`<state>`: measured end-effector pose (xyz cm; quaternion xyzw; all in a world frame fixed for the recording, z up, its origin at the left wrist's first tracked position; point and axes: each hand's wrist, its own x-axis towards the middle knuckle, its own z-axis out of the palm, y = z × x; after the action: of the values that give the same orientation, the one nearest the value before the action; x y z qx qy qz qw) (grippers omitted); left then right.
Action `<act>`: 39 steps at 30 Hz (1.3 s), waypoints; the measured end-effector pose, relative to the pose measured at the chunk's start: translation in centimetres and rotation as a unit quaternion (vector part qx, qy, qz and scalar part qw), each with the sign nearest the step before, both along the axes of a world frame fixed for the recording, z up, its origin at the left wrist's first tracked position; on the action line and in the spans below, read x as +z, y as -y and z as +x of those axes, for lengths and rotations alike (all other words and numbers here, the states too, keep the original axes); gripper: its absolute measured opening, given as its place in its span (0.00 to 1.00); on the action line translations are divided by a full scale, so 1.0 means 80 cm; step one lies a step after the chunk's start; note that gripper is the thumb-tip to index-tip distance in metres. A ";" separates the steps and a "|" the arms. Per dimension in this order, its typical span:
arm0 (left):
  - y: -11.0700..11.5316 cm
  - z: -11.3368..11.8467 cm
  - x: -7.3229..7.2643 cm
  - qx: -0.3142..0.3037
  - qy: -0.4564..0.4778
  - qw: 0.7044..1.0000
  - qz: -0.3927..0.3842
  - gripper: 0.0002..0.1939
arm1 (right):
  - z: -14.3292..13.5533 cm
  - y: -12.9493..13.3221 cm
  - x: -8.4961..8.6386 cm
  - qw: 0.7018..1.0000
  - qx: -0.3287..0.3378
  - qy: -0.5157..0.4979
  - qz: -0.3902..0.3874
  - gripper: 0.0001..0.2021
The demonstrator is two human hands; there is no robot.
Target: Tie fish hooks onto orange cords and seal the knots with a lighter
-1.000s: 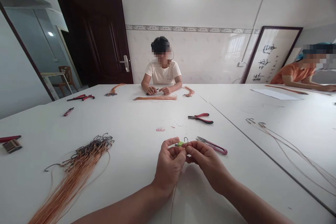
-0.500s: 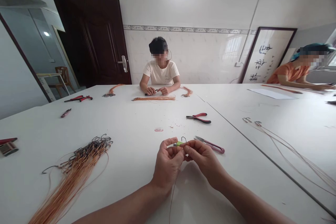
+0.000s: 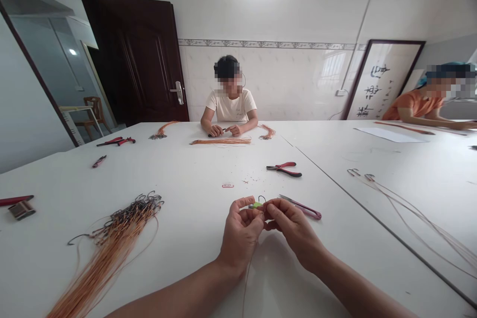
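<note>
A dark fish hook [image 3: 262,197] pokes up between my fingertips, its bend uppermost. My left hand [image 3: 240,236] is closed in a pinch around its lower part, the index finger raised and curled. Beside that finger shows a small bright green piece [image 3: 256,205], partly covered. My right hand [image 3: 292,226] pinches thumb and index finger together right at the hook, touching the left fingertips; what lies inside that pinch is hidden. A thin fishing line [image 3: 245,283] hangs from below my left hand toward the near edge. Just beyond my right hand lie thread snips [image 3: 303,207].
At left lies a bundle of hooks on orange lines [image 3: 112,243], near a thread spool [image 3: 21,210]. Red-handled pliers [image 3: 285,169] rest ahead. Several hooked lines [image 3: 406,203] spread at right. One person [image 3: 231,104] sits opposite, another [image 3: 421,102] at far right.
The whole view has shifted slightly, so things sit a little farther right. Both hands keep almost the same grip at the hook, with only small finger movement.
</note>
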<state>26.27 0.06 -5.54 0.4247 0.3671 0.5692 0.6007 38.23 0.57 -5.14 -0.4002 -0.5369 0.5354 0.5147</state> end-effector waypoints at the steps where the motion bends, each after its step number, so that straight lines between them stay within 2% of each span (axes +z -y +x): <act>1: 0.000 0.000 -0.001 -0.002 0.001 1.000 0.002 0.19 | 0.000 0.001 0.000 1.000 -0.001 0.004 0.002 0.13; 9: -0.002 0.001 -0.004 -0.011 -0.007 1.000 0.018 0.18 | -0.001 0.000 0.002 0.999 -0.005 0.051 0.008 0.12; 18: 0.001 0.002 -0.009 0.006 0.007 1.000 0.012 0.18 | 0.000 -0.001 -0.012 0.997 -0.008 0.076 0.015 0.14; 29: 0.006 0.003 -0.005 0.004 0.020 1.000 0.005 0.18 | 0.002 -0.001 -0.013 0.995 -0.010 0.102 0.009 0.15; 39: 0.002 0.004 -0.005 0.013 0.023 1.000 0.004 0.19 | 0.003 -0.001 -0.010 0.999 -0.020 0.048 -0.011 0.09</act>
<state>26.58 -0.08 -5.94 0.4085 0.3566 0.5883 0.5999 38.47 0.65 -5.96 -0.4416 -0.5470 0.5112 0.4943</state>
